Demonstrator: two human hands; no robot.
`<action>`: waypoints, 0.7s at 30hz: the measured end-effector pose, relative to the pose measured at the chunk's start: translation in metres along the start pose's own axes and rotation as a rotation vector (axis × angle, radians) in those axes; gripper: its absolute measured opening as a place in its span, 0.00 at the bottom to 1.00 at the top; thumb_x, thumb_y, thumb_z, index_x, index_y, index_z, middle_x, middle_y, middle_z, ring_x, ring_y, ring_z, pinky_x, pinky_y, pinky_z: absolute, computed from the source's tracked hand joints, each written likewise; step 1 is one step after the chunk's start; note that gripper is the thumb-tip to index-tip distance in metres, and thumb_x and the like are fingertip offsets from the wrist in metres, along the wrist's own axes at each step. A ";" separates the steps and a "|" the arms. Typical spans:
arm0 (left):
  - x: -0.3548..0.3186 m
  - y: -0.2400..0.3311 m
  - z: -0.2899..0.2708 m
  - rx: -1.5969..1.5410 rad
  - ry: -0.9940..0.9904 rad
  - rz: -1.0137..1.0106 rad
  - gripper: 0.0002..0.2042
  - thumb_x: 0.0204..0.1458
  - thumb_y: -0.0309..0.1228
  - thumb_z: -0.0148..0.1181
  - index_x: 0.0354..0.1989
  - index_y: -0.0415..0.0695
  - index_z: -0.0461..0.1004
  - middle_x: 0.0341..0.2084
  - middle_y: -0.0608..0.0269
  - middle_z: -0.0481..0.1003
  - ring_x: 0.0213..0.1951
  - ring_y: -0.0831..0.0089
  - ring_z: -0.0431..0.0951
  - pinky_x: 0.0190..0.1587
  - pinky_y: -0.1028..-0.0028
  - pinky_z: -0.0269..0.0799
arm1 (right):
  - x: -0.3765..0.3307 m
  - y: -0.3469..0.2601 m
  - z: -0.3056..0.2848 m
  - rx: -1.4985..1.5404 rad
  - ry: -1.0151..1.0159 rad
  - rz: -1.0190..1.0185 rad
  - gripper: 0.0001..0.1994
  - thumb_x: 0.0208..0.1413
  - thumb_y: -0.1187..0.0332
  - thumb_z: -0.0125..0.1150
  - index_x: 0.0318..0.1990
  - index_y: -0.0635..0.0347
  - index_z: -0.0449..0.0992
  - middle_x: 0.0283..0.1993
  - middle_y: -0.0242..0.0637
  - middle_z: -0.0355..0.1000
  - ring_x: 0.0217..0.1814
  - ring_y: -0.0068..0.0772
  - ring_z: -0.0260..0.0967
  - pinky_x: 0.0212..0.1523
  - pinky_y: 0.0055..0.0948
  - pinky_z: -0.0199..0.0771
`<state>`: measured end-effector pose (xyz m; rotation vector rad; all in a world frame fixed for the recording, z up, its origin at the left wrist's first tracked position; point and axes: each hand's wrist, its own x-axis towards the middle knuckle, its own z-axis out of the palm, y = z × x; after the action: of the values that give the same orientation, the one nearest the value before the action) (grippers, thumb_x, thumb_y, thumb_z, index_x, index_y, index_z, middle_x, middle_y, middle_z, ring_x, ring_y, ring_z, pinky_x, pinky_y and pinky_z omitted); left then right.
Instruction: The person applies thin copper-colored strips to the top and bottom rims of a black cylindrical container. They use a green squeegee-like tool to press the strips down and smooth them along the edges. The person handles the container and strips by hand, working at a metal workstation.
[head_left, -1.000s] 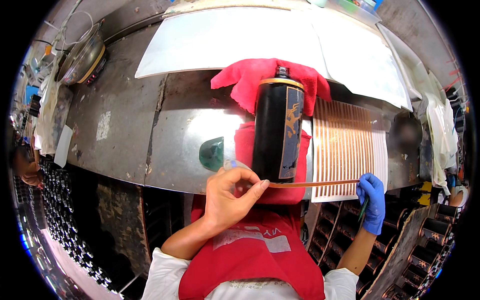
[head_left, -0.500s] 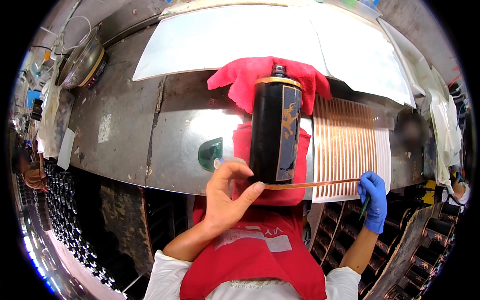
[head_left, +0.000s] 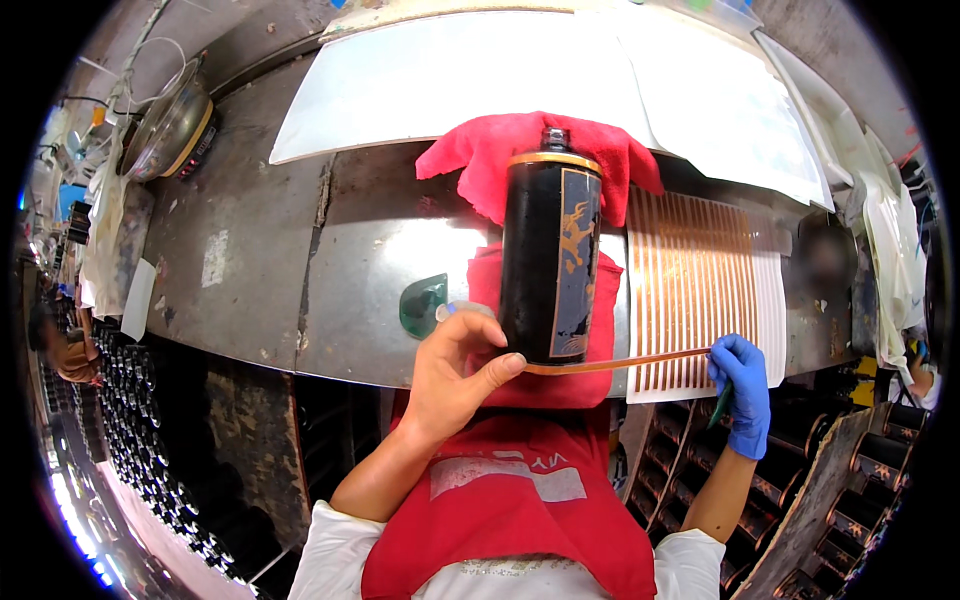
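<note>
A black bottle (head_left: pixel 530 260) with a gold band and a gold-patterned panel lies on red cloths, its neck pointing away from me. Along its base end, a thin copper-coloured strip (head_left: pixel 630 363) is stretched to the right. My bare left hand (head_left: pixel 450 375) is closed at the bottle's lower left edge, thumb on the strip's left end; its other fingers are partly hidden. My right hand (head_left: pixel 740 390), in a blue glove, pinches the far end of the strip. A dark green flat tool (head_left: pixel 720 404) is also tucked in that hand.
A white sheet with rows of copper-coloured strips (head_left: pixel 695 290) lies right of the bottle. Left of it is a green translucent scraper (head_left: pixel 424 305). White boards (head_left: pixel 480 75) cover the back of the metal bench (head_left: pixel 240 250). Racks of black bottles (head_left: pixel 860 510) stand below. Other people are at both sides.
My right hand has shifted slightly up and left, and the strip's right end has risen with it. My left hand stays at the bottle's base, nearly still.
</note>
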<state>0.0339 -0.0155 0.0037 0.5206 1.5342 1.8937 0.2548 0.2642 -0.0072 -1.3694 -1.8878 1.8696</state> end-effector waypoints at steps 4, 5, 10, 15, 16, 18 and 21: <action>0.001 0.001 -0.005 -0.044 0.023 -0.004 0.11 0.46 0.21 0.62 0.36 0.40 0.68 0.36 0.67 0.67 0.38 0.80 0.68 0.42 0.80 0.64 | 0.001 0.002 -0.002 -0.006 -0.021 -0.003 0.05 0.52 0.70 0.57 0.28 0.62 0.72 0.18 0.30 0.67 0.16 0.15 0.60 0.16 0.14 0.57; 0.000 0.001 -0.004 -0.040 0.052 -0.003 0.11 0.46 0.21 0.62 0.37 0.39 0.68 0.36 0.67 0.67 0.39 0.79 0.68 0.43 0.80 0.65 | 0.001 0.001 -0.002 -0.012 -0.020 -0.010 0.06 0.52 0.70 0.57 0.28 0.62 0.72 0.19 0.30 0.67 0.16 0.15 0.60 0.17 0.14 0.57; 0.000 0.030 0.038 1.029 -0.044 0.700 0.34 0.38 0.36 0.69 0.56 0.42 0.63 0.53 0.43 0.60 0.56 0.48 0.58 0.57 0.57 0.54 | 0.006 0.002 0.001 -0.038 -0.017 -0.023 0.06 0.51 0.70 0.59 0.28 0.62 0.72 0.19 0.29 0.67 0.18 0.15 0.62 0.19 0.14 0.59; 0.021 0.004 0.025 1.064 -0.157 0.639 0.47 0.32 0.29 0.73 0.63 0.35 0.50 0.58 0.29 0.49 0.55 0.37 0.59 0.56 0.56 0.58 | 0.007 0.003 0.008 -0.047 -0.024 -0.055 0.05 0.49 0.72 0.60 0.28 0.64 0.72 0.20 0.29 0.68 0.20 0.15 0.64 0.22 0.15 0.62; 0.018 0.003 0.019 1.056 -0.151 0.585 0.51 0.31 0.25 0.73 0.64 0.32 0.44 0.59 0.30 0.49 0.55 0.40 0.62 0.54 0.64 0.62 | 0.003 -0.001 0.013 -0.027 -0.051 -0.042 0.05 0.48 0.73 0.61 0.28 0.64 0.72 0.21 0.29 0.68 0.21 0.16 0.64 0.23 0.15 0.64; 0.006 -0.020 -0.007 0.761 -0.167 0.149 0.53 0.33 0.32 0.72 0.65 0.34 0.39 0.60 0.28 0.45 0.60 0.36 0.52 0.58 0.60 0.57 | -0.005 -0.012 0.033 0.016 -0.093 -0.033 0.04 0.48 0.74 0.61 0.29 0.64 0.73 0.21 0.29 0.68 0.21 0.15 0.65 0.23 0.15 0.64; 0.010 -0.018 -0.019 0.871 -0.206 0.144 0.55 0.33 0.36 0.73 0.64 0.32 0.37 0.61 0.29 0.44 0.62 0.37 0.50 0.59 0.60 0.54 | -0.012 -0.021 0.053 0.052 -0.133 -0.020 0.04 0.47 0.74 0.62 0.29 0.64 0.73 0.22 0.29 0.69 0.22 0.15 0.65 0.24 0.14 0.64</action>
<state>0.0185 -0.0205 -0.0188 1.1791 2.1728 1.1233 0.2163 0.2223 0.0054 -1.2352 -1.8905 2.0310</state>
